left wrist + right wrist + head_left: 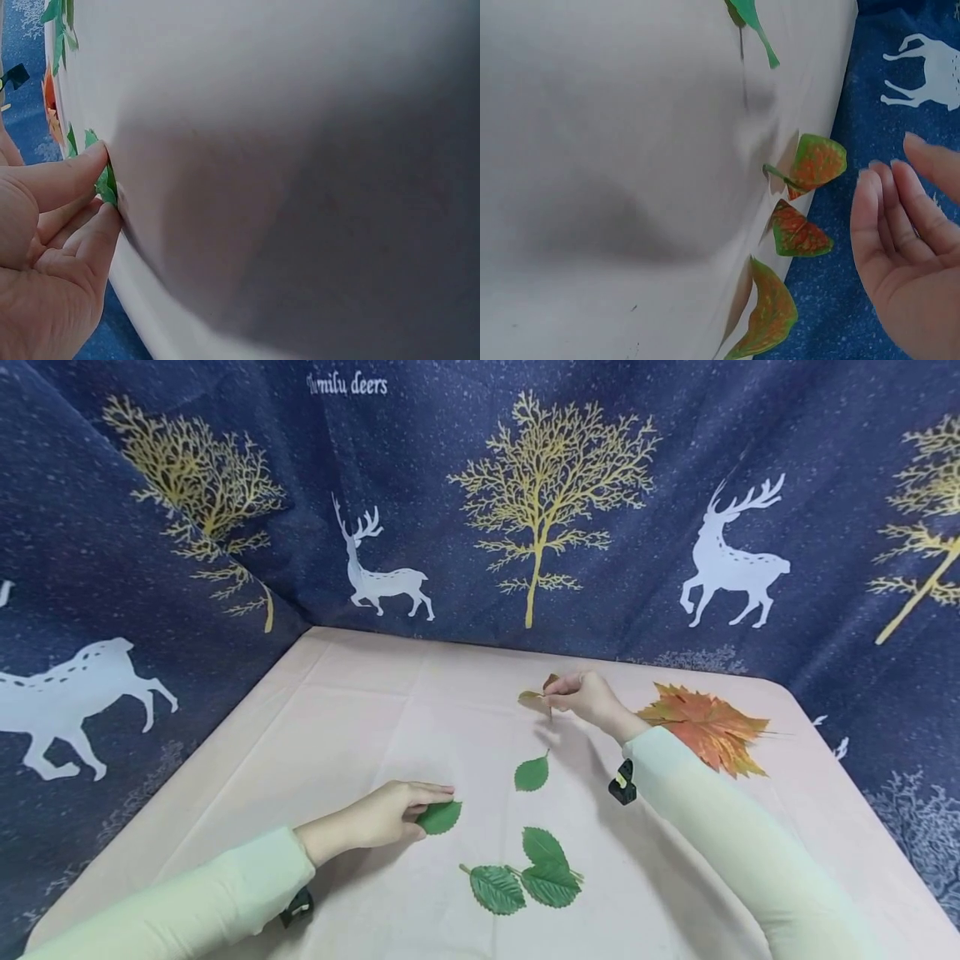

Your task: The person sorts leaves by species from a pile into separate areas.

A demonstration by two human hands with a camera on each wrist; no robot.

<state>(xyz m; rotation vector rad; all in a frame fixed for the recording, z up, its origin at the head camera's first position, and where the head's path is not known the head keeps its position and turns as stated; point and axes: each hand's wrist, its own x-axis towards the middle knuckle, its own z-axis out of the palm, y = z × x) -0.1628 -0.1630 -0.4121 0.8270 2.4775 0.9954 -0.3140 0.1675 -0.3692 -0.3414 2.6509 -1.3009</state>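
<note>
My left hand (386,817) pinches a green leaf (441,817) with toothed edges, low over the table. In the left wrist view, thumb and finger (64,176) hold that leaf (109,184) at its edges. Farther back, my right hand (588,695) is beside small yellow-brown leaves (530,695), its fingertips overlapping them in the head view. The right wrist view shows these as orange-and-green leaves (804,229), with a gap between them and the hand (915,240). Its thumb is apart from the fingers, with nothing between them.
A single green leaf (532,773) lies between the hands. Nearer the front is a cluster of green leaves (551,885). Large orange maple leaves (708,727) are piled by the right forearm. Dark blue cloth (480,527) hangs behind the pale table (352,727).
</note>
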